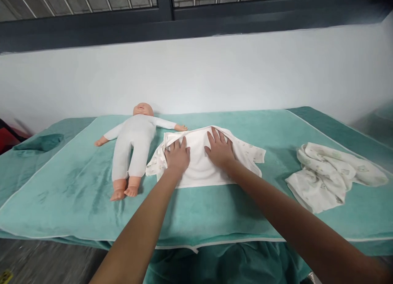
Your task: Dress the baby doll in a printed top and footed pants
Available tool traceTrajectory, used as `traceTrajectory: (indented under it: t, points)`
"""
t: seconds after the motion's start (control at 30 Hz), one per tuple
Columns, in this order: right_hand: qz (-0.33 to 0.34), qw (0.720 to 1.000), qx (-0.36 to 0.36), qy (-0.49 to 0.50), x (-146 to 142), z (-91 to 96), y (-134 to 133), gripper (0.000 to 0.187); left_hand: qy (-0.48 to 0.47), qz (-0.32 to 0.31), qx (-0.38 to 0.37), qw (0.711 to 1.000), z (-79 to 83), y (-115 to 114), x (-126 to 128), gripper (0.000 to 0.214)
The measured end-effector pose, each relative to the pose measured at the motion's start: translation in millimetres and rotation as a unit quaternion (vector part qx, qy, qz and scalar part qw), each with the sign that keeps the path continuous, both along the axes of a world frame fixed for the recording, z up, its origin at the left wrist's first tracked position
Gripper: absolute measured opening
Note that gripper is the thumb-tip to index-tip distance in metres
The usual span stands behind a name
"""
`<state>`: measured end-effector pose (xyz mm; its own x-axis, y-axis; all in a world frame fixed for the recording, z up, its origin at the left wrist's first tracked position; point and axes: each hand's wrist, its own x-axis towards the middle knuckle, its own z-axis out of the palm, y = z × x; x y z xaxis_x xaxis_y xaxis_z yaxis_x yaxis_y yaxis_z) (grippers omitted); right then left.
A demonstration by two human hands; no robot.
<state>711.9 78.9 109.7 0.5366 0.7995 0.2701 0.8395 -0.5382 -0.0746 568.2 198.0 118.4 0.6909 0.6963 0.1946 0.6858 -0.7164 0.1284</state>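
A small white baby shirt (196, 165) with printed sleeves lies spread out in front of me. My left hand (178, 155) rests flat on its left part, fingers spread. On its right part lies my right hand (219, 148), palm down with the fingers apart. Left of the shirt, a baby doll (136, 136) in a white suit lies on its back, arms stretched out and bare feet toward me. One of its hands is close to the shirt's upper left edge.
A crumpled white printed cloth (328, 175) lies at the right. Everything rests on a green cover (76, 185) over a bed or table. Behind it stands a white wall (215, 75) below a dark window frame (92, 32). A red and black object (7, 138) shows at the far left.
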Motion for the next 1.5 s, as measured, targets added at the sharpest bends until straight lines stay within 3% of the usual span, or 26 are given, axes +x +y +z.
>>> traceTrajectory:
  t: [0.17,0.3,0.43,0.6,0.77,0.93,1.17,1.5]
  points:
    - [0.013,0.999,0.028,-0.042,-1,3.1,-4,0.068,-0.026,0.012,0.054,0.998,-2.0,3,-1,0.057]
    - [0.003,0.999,-0.009,-0.046,5,7.9,1,0.071,-0.025,0.016,0.082,0.996,-4.0,7,-1,0.058]
    - [-0.012,0.998,-0.055,-0.013,12,8.6,10,0.064,0.007,0.01,0.067,0.998,-8.9,15,2,0.055]
    - [-0.01,0.997,-0.079,0.02,9,9.6,21,0.051,0.041,-0.013,0.026,0.999,-4.2,15,9,0.048]
    - [0.037,0.999,-0.03,0.018,-6,1.9,40,0.046,-0.006,-0.055,-0.006,0.998,-9.1,6,30,0.047]
    - [0.019,0.996,-0.009,0.085,0,-13.6,49,0.061,-0.029,-0.054,-0.052,0.997,-24.7,15,39,0.058]
    - [0.012,0.998,0.039,0.04,4,-24.5,47,0.073,-0.111,0.0,0.053,0.992,-24.8,16,27,0.058]
    - [0.005,0.993,-0.012,0.117,10,-32.1,54,0.08,-0.047,0.023,-0.016,0.999,-25.9,17,31,0.057]
